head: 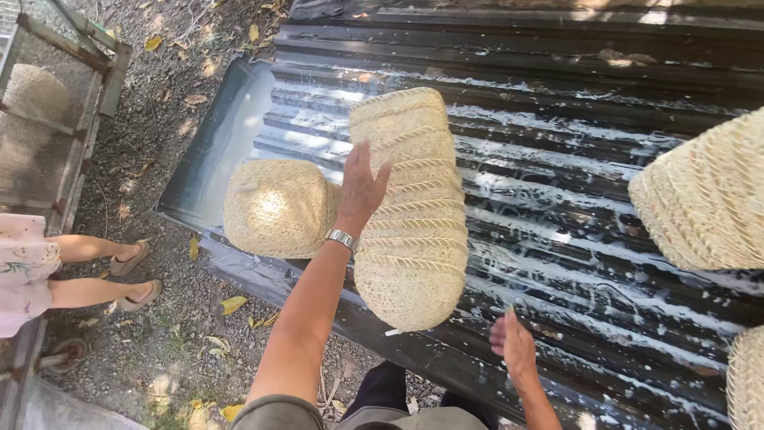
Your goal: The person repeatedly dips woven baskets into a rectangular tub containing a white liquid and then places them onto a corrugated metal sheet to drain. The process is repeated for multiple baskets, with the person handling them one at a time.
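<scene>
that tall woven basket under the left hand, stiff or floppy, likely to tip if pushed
The tall woven basket probably feels light and fairly stiff: it keeps its shape under the left hand. Lying lengthwise on the ribbed metal sheet, it may roll sideways.

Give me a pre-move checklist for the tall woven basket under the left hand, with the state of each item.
1. Left hand flat on the tall woven basket: ok.
2. Right hand on the basket: not ok, apart from it, open.
3. Basket lying on the corrugated metal sheet: ok.
4. Gap to the round woven basket: cannot tell.
5. Sheet dry: not ok, white streaks.
6. Bystander's feet off the sheet: ok.
</scene>
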